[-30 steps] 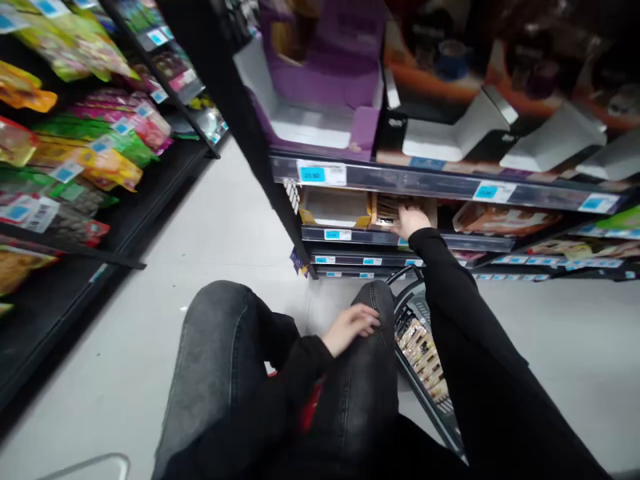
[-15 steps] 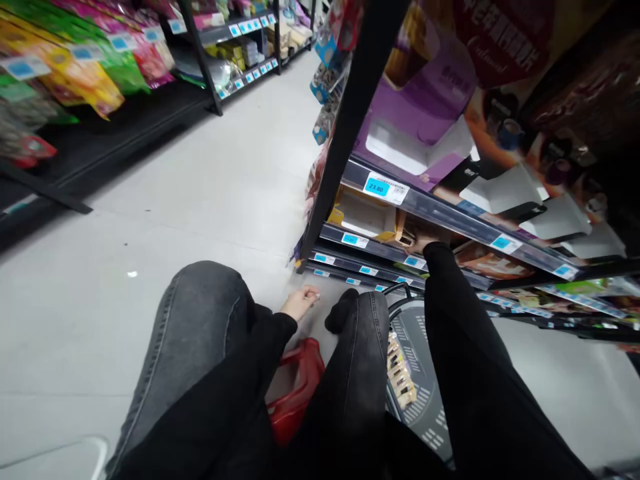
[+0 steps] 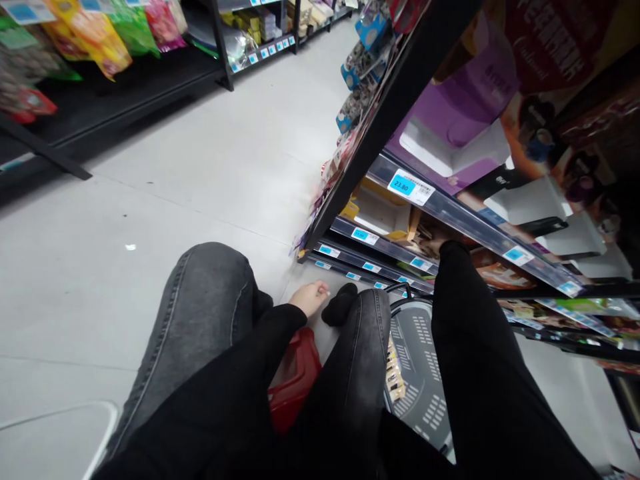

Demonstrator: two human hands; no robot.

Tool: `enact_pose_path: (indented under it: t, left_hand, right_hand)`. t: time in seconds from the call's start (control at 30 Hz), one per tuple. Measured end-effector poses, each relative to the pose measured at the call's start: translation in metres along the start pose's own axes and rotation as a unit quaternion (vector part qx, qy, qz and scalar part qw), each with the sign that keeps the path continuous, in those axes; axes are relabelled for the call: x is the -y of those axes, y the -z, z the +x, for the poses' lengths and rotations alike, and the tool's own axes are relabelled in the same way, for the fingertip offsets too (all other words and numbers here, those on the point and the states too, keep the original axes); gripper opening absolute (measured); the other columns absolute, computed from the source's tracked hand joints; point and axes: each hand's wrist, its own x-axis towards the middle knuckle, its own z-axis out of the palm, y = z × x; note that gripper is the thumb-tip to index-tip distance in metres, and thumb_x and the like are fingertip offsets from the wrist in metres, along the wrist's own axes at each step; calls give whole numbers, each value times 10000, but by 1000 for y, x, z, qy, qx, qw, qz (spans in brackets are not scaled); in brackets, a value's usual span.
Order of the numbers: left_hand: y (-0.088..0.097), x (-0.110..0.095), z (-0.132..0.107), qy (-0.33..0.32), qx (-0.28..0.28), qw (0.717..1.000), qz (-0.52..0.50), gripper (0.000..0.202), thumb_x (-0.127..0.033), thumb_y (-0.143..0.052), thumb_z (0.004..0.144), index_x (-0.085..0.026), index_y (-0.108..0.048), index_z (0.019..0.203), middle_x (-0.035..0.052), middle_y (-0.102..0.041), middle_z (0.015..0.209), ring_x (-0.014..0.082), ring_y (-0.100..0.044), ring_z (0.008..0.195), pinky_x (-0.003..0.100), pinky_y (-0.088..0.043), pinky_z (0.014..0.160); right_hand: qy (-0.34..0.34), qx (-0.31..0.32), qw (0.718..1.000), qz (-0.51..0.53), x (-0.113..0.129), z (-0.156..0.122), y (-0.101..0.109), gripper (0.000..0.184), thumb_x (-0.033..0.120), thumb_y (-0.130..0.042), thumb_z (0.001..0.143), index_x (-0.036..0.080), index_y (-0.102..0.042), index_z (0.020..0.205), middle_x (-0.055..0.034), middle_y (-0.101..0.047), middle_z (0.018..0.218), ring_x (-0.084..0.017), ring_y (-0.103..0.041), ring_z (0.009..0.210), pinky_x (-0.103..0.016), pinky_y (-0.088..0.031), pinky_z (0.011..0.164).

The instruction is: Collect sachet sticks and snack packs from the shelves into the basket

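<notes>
1. Low down in a shop aisle, a grey plastic basket with a slotted bottom sits on the pale floor, just right of the wearer's knee in dark grey denim.
2. Inside that basket, along its left side, lies a row of small beige packets with dark marks.
3. Beyond the basket, the right hand, at the end of a long black sleeve, reaches into a low, shadowed shelf. It is at some narrow brown packets; shadow and blur hide its fingertips, so I cannot tell whether they are spread or pinching one.
4. Those brown packets are on the shelf beyond the basket, just beside an open cardboard carton with yellow edges.
5. Left of the basket, the left hand hangs between the knees, its fingers loosely bent inward; whether their tips press together cannot be told. Near it are a dark shoe or sock and a glossy red object, partly covered by the sleeve.
6. Above the carton, also beyond the basket, a white-and-blue price label reading 23.80 fronts a shelf bearing a purple cardboard display box.
</notes>
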Motion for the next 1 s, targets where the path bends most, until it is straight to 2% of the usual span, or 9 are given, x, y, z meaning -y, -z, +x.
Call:
enact_pose_path:
  t: [0.17,0.37,0.5,0.63,0.7,0.8,0.87,0.93,1.0]
  left_hand:
    - [-3,3,5,15,20,1000,15,152,-234,-561,754,-166,-644,862,66,-683,844,197,-628,752,301,-461,736]
    - [-7,5,4,16,18,1000,1,158,-220,-564,738,-173,-636,871,42,-687,843,192,-631,818,281,-449,786]
    - [-7,2,5,25,41,999,-17,180,-234,-571,729,-169,-635,884,68,-687,869,226,-631,866,322,-442,820]
    - [-6,-7,4,26,90,993,-69,298,-327,-603,718,-164,-620,967,72,-691,932,211,-629,884,329,-448,836]
    - [-5,-13,0,25,159,972,-171,442,-375,-632,700,-162,-574,1083,91,-675,1024,207,-619,919,335,-456,827]
    - [-4,-21,-7,7,253,883,-395,631,-437,-674,674,-182,-487,1219,144,-591,1208,231,-576,1054,359,-455,846]
    - [-5,-25,-12,-12,264,827,-497,693,-492,-692,647,-196,-482,1237,151,-551,1263,248,-551,1105,372,-446,872]
    - [-8,-28,-16,-15,234,807,-542,703,-504,-721,608,-185,-518,1200,138,-578,1221,242,-565,1076,360,-441,885]
    - [-11,-28,-17,4,186,823,-537,652,-429,-770,565,-164,-562,1124,111,-634,1108,216,-602,986,330,-447,876]
  right_hand:
    - [-36,-47,995,-80,12,-20,9,476,365,-553,806,166,-539,1238,-138,-607,1184,-281,-530,1124,-395,-326,1036]
    - [-83,-145,975,-146,17,-69,11,423,157,-521,726,55,-540,1136,-212,-625,1007,-323,-569,1019,-427,-422,911]
    - [-85,-265,960,-27,22,-106,5,358,182,-490,726,110,-544,1073,-166,-614,1039,-290,-563,1037,-400,-443,886]
    - [-74,-251,938,228,53,-155,-14,286,331,-625,681,144,-588,893,-108,-647,882,-267,-602,910,-399,-464,836]
    - [-75,-173,879,438,79,-184,-29,327,369,-712,607,168,-578,829,-63,-648,804,-227,-614,799,-376,-494,765]
    - [-78,24,684,725,127,-221,-57,364,357,-758,590,206,-571,863,-7,-641,763,-169,-617,694,-351,-527,709]
    - [-93,116,566,811,160,-235,-79,373,328,-773,586,221,-572,882,14,-639,754,-150,-620,676,-327,-538,697]
    - [-120,140,512,839,189,-241,-102,367,310,-780,577,215,-573,864,17,-640,746,-139,-615,658,-296,-536,668]
    - [-129,147,503,842,210,-240,-122,355,335,-768,588,203,-574,854,3,-641,760,-143,-609,659,-290,-528,652]
